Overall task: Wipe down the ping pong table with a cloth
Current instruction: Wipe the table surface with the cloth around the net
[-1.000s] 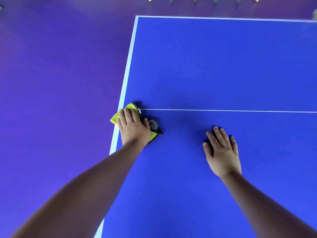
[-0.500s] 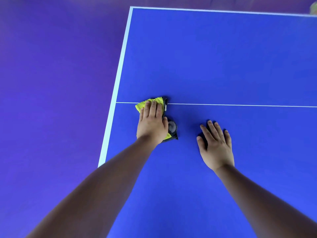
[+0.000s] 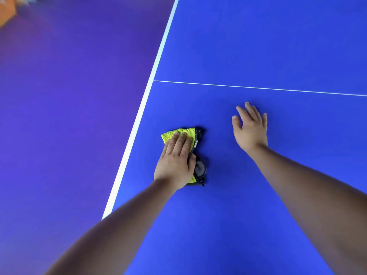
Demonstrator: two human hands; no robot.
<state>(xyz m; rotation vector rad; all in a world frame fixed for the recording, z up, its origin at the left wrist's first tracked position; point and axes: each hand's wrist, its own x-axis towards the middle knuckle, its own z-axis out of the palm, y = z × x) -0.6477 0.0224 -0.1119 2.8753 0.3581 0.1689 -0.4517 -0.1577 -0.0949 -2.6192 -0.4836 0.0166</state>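
A folded yellow cloth (image 3: 185, 134) with a dark grey edge lies on the blue ping pong table (image 3: 258, 46), a little right of the table's white left edge line. My left hand (image 3: 176, 161) presses flat on the cloth with straight fingers and covers most of it. My right hand (image 3: 250, 128) rests flat on the bare table surface to the right of the cloth, fingers spread. A thin white centre line (image 3: 258, 87) crosses the table beyond both hands.
The table's white left edge line (image 3: 143, 104) runs diagonally from top centre to lower left. Purple floor (image 3: 69, 116) lies left of it. A blurred orange object (image 3: 7, 12) sits at the top left corner.
My left hand has slid the cloth back from the centre line toward me. The right hand stays flat on the table. The view has swung, so the table edge now runs at a slant.
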